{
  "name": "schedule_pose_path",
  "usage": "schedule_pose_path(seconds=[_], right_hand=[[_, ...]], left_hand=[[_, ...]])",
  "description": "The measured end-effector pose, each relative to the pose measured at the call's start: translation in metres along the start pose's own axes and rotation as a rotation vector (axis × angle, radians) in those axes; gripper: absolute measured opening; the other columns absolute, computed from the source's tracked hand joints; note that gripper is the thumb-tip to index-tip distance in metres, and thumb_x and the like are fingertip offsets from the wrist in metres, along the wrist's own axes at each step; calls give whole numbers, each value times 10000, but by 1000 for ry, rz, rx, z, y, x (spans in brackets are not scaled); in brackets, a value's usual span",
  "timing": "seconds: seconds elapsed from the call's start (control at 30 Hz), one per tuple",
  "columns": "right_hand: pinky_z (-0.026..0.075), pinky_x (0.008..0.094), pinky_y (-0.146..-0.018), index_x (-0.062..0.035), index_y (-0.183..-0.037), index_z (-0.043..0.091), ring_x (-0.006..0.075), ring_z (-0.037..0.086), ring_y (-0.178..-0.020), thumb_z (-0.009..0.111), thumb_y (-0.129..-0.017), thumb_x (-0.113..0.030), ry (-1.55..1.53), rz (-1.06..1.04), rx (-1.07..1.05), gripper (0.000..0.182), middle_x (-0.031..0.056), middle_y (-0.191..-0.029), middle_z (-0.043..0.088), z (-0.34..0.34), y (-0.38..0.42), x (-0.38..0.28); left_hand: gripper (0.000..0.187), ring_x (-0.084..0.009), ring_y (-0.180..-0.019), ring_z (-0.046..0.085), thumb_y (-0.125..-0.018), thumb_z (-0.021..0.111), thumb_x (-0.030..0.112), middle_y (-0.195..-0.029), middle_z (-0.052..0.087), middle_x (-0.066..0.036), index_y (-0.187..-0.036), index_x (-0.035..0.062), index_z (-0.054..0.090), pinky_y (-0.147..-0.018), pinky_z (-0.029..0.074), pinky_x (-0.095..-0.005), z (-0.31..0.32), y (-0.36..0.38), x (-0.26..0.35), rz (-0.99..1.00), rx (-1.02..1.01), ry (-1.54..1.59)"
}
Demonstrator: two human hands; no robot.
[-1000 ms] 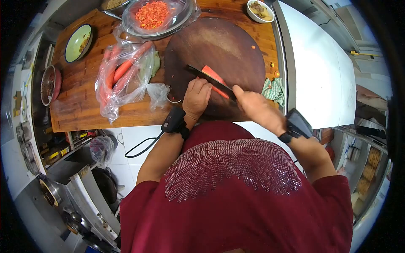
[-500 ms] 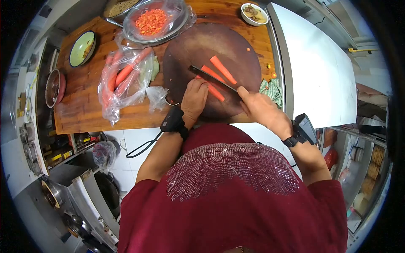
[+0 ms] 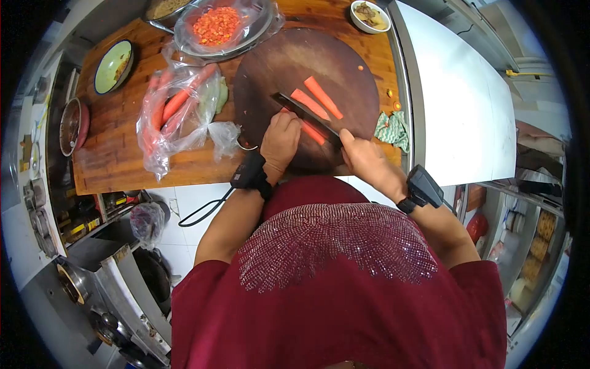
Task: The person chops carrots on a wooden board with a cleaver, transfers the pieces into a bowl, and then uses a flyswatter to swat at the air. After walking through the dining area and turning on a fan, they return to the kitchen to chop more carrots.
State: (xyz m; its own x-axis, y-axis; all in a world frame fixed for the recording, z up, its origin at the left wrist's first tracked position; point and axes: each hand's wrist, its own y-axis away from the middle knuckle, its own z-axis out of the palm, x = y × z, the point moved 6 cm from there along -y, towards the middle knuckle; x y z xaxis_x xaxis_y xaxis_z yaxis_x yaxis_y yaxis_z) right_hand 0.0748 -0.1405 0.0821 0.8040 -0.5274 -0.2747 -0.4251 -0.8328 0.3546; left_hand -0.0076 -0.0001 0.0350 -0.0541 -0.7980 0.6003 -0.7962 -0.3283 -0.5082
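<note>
Your left hand (image 3: 281, 140) curls its fingertips down onto a smooth, orange-red carrot piece (image 3: 313, 133) on the round, dark wooden board (image 3: 344, 55). Its long axis slants from far left to near right, the visible end pointing towards your right wrist. Your right hand (image 3: 366, 160) grips the dark-bladed knife (image 3: 309, 115), angled much the same way. Just beyond the blade lie two peeled, tapering carrot lengths (image 3: 322, 95), also slanting.

Counter (image 3: 117, 150): board (image 3: 264, 74), front edge; bag (image 3: 203, 126), left of board; green bowl (image 3: 110, 67), left edge; white bowl (image 3: 370, 27), cloth (image 3: 393, 131), right edge.
</note>
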Motion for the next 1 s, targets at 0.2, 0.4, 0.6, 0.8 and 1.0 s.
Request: schedule_pose_path(seconds=[0.2,0.4,0.6,0.8,1.0], right_hand=[[441,512,-587,-42,-930,382,430,572,-694,517,-827,-105,-21,-39,0,182,228,-678,577,-30,9,-13],[435,516,-604,-39,-932,395,431,569,-715,501,-824,-80,-58,17,-125,157,236,-714,582,-45,16,-13],[433,525,-563,-41,-914,391,433,570,-660,487,-817,-72,-69,-22,48,140,227,-655,573,-6,-1,-8],[430,521,-559,-44,-914,380,428,566,-663,502,-831,-105,-49,-109,115,160,216,-658,574,-19,1,-1],[468,492,-584,-43,-928,397,390,601,-707,446,-821,-55,80,-46,120,118,209,-734,605,-53,5,14]], left_hand=[[96,-313,-895,502,-776,576,43,-918,537,-118,-867,11,580,-797,428,-383,-1,2,0,0,5,-12],[100,-319,-879,510,-765,583,28,-904,537,-127,-862,8,579,-787,429,-390,0,0,3,28,31,-19],[91,-323,-865,517,-758,588,25,-891,540,-129,-845,5,568,-775,434,-387,0,-1,0,18,22,-13],[99,-327,-872,513,-763,587,32,-894,542,-130,-856,3,570,-778,427,-392,-1,2,2,5,9,-40],[110,-333,-877,509,-777,574,50,-908,544,-141,-879,8,576,-785,420,-398,5,-32,7,51,45,-14]])
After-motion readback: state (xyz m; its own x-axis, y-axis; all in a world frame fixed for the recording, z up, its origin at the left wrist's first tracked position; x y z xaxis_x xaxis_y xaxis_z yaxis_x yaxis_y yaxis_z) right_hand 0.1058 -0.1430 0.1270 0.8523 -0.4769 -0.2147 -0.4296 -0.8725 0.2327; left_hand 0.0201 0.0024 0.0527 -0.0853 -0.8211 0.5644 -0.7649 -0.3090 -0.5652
